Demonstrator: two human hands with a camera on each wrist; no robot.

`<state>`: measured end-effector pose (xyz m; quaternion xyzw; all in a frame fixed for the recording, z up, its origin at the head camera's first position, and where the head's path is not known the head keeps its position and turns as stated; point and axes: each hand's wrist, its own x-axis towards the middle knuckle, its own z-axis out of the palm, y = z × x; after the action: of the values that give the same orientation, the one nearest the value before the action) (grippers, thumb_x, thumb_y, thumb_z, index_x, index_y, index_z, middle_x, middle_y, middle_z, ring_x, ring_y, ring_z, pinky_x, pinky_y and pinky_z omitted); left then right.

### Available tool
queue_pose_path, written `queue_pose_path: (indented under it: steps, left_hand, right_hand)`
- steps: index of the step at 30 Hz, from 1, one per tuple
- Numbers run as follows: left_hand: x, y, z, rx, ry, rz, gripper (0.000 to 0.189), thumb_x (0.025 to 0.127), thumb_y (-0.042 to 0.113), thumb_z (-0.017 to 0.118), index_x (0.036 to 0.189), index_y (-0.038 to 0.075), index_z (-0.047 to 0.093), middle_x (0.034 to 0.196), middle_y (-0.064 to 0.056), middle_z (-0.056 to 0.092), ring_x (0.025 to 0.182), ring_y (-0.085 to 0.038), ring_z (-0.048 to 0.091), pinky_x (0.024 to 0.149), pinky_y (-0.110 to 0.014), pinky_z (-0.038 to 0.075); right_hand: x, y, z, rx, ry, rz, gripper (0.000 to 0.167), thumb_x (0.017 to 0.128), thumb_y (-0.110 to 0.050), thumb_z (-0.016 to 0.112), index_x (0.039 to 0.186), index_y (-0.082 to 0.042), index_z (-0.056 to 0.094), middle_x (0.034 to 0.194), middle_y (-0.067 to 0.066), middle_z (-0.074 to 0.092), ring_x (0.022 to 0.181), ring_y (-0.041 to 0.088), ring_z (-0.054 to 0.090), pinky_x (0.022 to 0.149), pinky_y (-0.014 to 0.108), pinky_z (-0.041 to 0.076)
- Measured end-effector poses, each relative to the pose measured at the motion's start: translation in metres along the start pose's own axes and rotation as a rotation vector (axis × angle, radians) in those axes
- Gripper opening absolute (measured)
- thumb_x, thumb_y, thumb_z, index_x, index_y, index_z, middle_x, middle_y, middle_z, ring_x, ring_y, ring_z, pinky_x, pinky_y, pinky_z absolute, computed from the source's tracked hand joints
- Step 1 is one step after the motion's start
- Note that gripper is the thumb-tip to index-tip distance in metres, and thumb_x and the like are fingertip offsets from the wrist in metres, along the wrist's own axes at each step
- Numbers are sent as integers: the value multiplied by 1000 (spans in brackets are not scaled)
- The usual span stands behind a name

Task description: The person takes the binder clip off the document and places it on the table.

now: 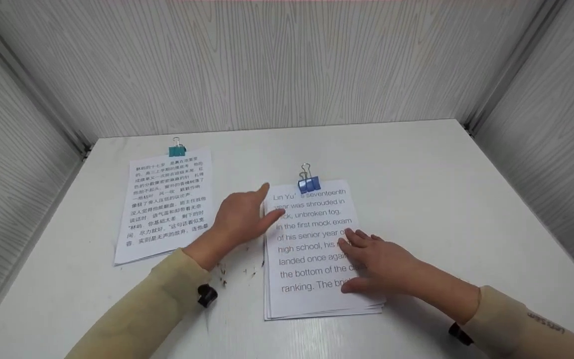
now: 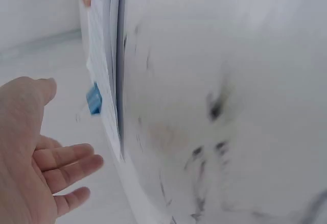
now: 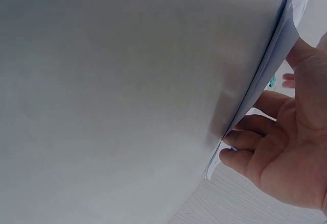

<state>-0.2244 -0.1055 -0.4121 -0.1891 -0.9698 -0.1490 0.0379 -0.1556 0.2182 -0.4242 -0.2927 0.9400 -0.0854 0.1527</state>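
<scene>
A stack of printed English sheets point(image 1: 312, 304) lies on the white table in the middle, a blue binder clip point(image 1: 309, 184) at its top edge. My left hand point(image 1: 239, 214) is at the stack's upper left side, index finger and thumb spread apart, holding nothing; the left wrist view shows its fingers point(image 2: 66, 175) loosely extended. My right hand point(image 1: 384, 264) rests on the right side of the stack, covering the ends of several text lines. In the right wrist view, its fingertips point(image 3: 237, 160) lie along the stack's edge. The sheets' lower corners are slightly fanned.
To the left lies a second stack of sheets with Chinese text point(image 1: 167, 209), held by a teal binder clip point(image 1: 177, 150). Dark specks point(image 1: 223, 274) mark the table point(image 1: 431, 169) between the stacks. Wood-grain panels point(image 1: 287, 65) stand behind and at both sides.
</scene>
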Motion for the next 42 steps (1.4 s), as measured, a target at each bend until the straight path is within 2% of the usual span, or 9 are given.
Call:
queue_pose_path:
  steps: [3,5,8,14,24,29,31,37,42]
  left_hand:
    - [18,-13,1,-95,10,-25,82,102,56,64,160,2,44,141,-22,66,130,-39,63,110,-51,50]
    - [27,-20,2,-158,-13,-37,83,101,55,67,162,3,43,154,-19,56,143,-38,53,119,-51,41]
    - [37,-29,6,-239,-68,-51,87,98,55,70,164,7,40,162,-16,49,151,-35,43,125,-48,32]
    - [50,-40,17,-343,-151,-70,96,93,56,77,167,12,34,166,-12,43,155,-32,36,127,-43,26]
    - [55,-42,25,-334,-168,-43,99,89,54,81,167,12,35,161,-11,49,151,-32,40,127,-44,26]
    - [56,-39,25,-384,-164,-32,97,90,49,81,167,13,35,140,-13,59,129,-29,51,119,-44,36]
    - [57,-37,25,-435,-157,-41,95,91,45,82,167,14,35,134,-13,58,120,-29,53,115,-44,39]
    - [57,-33,27,-693,-131,-128,86,93,30,83,167,24,39,145,-7,60,119,-23,62,105,-42,50]
    - [57,-32,29,-857,-168,-125,70,96,21,80,160,21,51,145,-3,64,120,-18,66,104,-36,52]
  right_hand:
    - [1,0,0,-1,0,7,95,92,-58,76,164,-8,40,172,15,30,157,38,30,124,57,30]
    - [1,0,0,-1,-1,12,95,92,-58,76,164,-8,40,172,15,30,158,38,29,124,57,31]
    - [1,0,0,-1,1,16,96,92,-59,76,164,-8,40,172,15,29,158,38,29,124,57,31]
    - [0,-1,0,9,5,17,96,91,-58,77,164,-8,41,172,16,30,157,38,30,123,57,33]
    - [-2,-1,-2,19,10,-4,95,92,-58,77,163,-5,41,171,18,31,157,39,31,122,57,33]
    - [-1,-1,-2,12,0,10,95,92,-58,76,164,-7,40,171,17,30,157,38,30,122,57,34]
    - [0,-2,-2,13,-4,19,96,91,-59,76,164,-8,40,172,16,30,158,37,29,122,56,34]
    - [0,-1,-1,9,0,15,97,91,-61,77,163,-7,41,171,17,31,157,39,31,121,57,37]
    - [0,0,-2,-1,2,10,96,91,-60,76,163,-7,41,171,16,30,157,38,31,120,57,37]
